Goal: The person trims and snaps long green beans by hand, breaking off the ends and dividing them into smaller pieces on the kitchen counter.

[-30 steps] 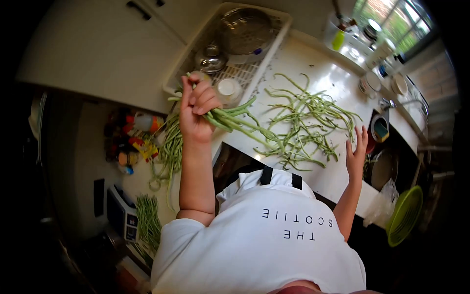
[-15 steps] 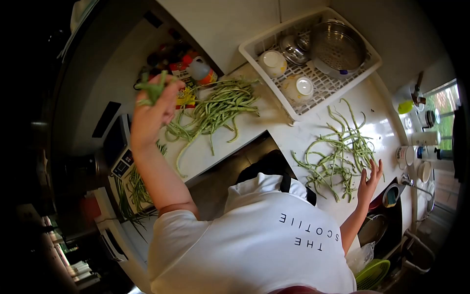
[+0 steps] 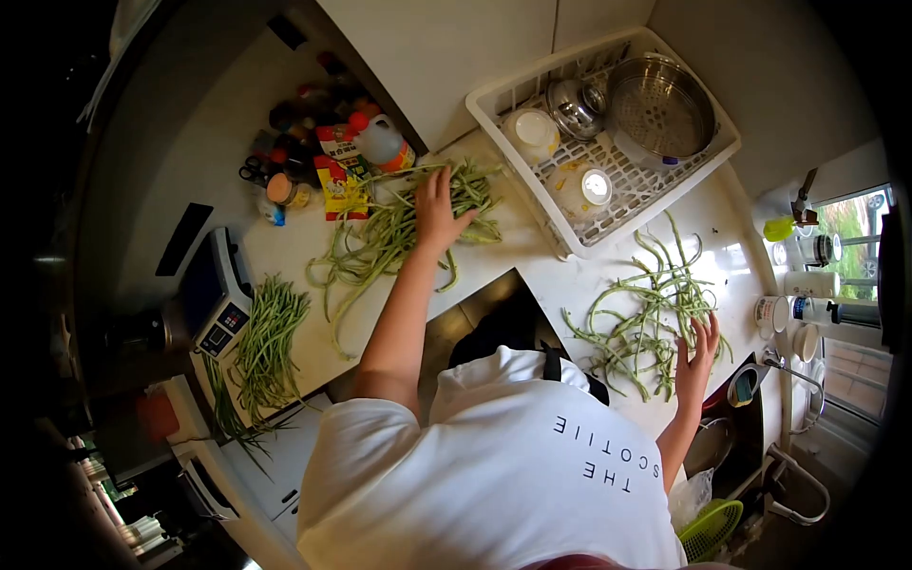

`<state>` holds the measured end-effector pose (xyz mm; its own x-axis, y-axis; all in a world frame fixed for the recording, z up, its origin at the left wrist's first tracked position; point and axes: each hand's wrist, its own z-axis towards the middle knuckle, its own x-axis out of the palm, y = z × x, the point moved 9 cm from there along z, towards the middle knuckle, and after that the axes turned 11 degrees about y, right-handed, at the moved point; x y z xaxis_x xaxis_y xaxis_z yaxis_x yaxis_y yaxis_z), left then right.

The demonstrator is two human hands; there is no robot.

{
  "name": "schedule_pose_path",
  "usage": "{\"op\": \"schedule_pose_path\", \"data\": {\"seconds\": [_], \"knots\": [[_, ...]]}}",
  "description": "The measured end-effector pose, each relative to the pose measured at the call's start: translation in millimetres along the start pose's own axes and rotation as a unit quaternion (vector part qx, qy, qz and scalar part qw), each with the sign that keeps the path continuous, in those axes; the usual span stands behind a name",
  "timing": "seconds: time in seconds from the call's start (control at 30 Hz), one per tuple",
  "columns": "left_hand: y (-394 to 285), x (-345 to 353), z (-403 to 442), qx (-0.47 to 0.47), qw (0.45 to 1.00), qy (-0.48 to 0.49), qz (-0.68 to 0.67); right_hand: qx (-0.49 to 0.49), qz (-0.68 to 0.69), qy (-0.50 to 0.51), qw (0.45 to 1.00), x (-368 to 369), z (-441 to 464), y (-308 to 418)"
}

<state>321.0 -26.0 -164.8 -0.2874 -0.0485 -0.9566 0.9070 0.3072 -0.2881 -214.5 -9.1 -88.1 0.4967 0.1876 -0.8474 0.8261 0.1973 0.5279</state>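
My left hand (image 3: 437, 214) rests palm down on the pile of long green beans (image 3: 389, 233) at the middle left of the counter, its fingers apart and no bunch gripped in it. My right hand (image 3: 699, 356) is at the near right edge of a looser spread of long beans (image 3: 632, 318), fingers spread, with some beans beside and partly behind it. A third, neater bundle of beans (image 3: 271, 342) lies farther left, next to a scale (image 3: 217, 296).
A white dish rack (image 3: 570, 237) with bowls, a lid and a steamer pot stands at the back. Bottles, jars and a yellow-red packet (image 3: 342, 180) are behind the left pile. The sink (image 3: 746, 418) and a green basket (image 3: 711, 530) are at the right.
My left hand carried a bunch of beans leftward, then came down onto the middle-left pile and opened. The view swung left. My right hand stayed by the right-hand beans, fingers apart.
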Motion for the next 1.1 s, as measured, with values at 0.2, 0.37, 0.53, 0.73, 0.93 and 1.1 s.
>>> {"op": "schedule_pose_path", "data": {"seconds": [0.2,0.37,0.53,0.73,0.93,1.1], "knots": [[28,-72,-34,0.088,0.981,-0.159,-0.072,0.024,0.009,0.014,1.000,14,-10,-18],[73,-83,-55,0.003,0.965,-0.227,-0.134,0.061,-0.050,0.092,0.993,30,-5,-27],[75,-83,-62,-0.004,0.963,-0.229,-0.144,0.169,0.096,0.072,0.978,32,0,-18],[59,-85,-50,0.041,0.973,-0.201,-0.109,0.047,0.021,0.044,0.998,26,7,1],[27,-80,2,0.109,0.982,-0.138,-0.071,0.033,0.005,0.053,0.998,31,6,11],[19,-53,38,0.047,0.998,0.017,0.045,0.020,-0.021,0.076,0.997,36,6,15]]}}
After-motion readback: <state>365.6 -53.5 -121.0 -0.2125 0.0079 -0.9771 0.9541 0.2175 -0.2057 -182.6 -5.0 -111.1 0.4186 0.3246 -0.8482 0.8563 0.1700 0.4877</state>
